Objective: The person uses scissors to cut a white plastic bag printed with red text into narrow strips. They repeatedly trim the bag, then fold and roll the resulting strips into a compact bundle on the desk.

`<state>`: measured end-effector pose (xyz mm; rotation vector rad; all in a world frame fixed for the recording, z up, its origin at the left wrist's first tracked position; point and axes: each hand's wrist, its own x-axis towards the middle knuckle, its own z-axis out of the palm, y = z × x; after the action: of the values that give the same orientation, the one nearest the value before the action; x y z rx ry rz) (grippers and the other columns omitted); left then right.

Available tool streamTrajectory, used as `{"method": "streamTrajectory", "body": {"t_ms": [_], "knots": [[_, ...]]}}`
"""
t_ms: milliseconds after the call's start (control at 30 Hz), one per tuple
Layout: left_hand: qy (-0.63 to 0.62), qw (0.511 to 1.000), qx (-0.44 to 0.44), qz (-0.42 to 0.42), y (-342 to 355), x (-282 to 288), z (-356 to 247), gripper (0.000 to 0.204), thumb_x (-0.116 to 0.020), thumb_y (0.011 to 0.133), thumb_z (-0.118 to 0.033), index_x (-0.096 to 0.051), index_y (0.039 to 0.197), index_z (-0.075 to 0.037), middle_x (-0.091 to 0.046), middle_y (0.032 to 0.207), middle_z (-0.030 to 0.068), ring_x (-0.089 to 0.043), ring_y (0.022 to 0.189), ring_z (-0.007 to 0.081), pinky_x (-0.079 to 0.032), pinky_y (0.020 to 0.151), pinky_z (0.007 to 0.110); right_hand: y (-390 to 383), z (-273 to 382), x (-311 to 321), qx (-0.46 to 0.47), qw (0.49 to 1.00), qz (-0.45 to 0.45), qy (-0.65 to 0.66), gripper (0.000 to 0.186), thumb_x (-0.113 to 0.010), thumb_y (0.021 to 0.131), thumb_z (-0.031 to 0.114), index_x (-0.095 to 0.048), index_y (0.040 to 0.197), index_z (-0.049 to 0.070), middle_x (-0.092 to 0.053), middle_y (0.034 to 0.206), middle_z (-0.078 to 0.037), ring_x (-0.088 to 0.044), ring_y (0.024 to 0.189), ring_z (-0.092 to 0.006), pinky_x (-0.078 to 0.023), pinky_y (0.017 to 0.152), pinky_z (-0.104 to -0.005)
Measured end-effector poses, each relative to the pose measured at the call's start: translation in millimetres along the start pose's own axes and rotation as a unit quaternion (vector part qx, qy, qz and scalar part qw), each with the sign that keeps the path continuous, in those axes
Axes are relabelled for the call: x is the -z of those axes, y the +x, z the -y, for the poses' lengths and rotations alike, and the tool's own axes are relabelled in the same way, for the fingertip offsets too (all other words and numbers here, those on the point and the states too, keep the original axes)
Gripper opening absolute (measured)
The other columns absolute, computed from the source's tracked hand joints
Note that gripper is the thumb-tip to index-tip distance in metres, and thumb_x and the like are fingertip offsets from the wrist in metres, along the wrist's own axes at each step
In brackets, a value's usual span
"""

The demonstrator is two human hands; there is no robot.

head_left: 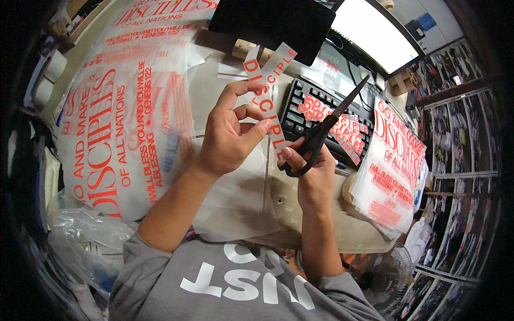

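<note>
Two bare hands are beside the black keyboard [302,92]: the right hand [317,170], at its near side, grips black scissors [350,100] and has its thumb at the lower end of a red-lettered strip [274,132] left of the keyboard. Left of it too, the left hand [230,136] curls its fingers at that strip, though whether they pinch it I cannot tell. Red-lettered cutouts [347,135] lie on the keyboard, printed sheets [393,166] to its right.
</note>
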<state>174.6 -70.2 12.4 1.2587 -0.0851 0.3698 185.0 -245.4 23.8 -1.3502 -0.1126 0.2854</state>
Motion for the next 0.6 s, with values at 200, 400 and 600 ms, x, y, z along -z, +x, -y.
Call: {"method": "streamTrajectory", "body": {"t_ms": [200,400,600], "knots": [[-0.197,0.979,0.036,0.033,2,1,-6,0.065,-0.064,0.092,-0.014,-0.034,0.147,-0.001,-0.047,0.139,0.0126,-0.061,0.107,0.0193,-0.050,0.098,0.037,-11,7,13,-0.057,0.998,0.031,0.003,0.023,-0.083,0.080,0.010,-0.063,0.090,0.004,-0.067,0.075,-0.004,-0.062,0.065,-0.0101,-0.048,0.059,-0.0242],[-0.215,0.972,0.080,-0.049,12,13,3,0.064,-0.051,0.094,-0.043,-0.047,0.142,0.000,-0.054,0.138,0.0149,-0.060,0.111,0.0241,-0.044,0.104,0.038,-34,10,33,-0.103,0.993,0.039,-0.035,0.030,-0.085,0.075,0.016,-0.062,0.087,0.003,-0.065,0.074,-0.004,-0.061,0.063,-0.0123,-0.047,0.058,-0.0255],[0.000,0.982,0.176,-0.064,18,27,10,0.042,-0.057,0.096,-0.018,-0.053,0.135,-0.003,-0.067,0.113,0.0101,-0.065,0.085,0.0145,-0.051,0.081,0.029,-123,10,82,-0.158,0.983,-0.023,-0.094,0.027,-0.085,0.072,0.011,-0.061,0.083,0.004,-0.063,0.073,-0.002,-0.060,0.066,-0.0118,-0.044,0.059,-0.0257]]}}
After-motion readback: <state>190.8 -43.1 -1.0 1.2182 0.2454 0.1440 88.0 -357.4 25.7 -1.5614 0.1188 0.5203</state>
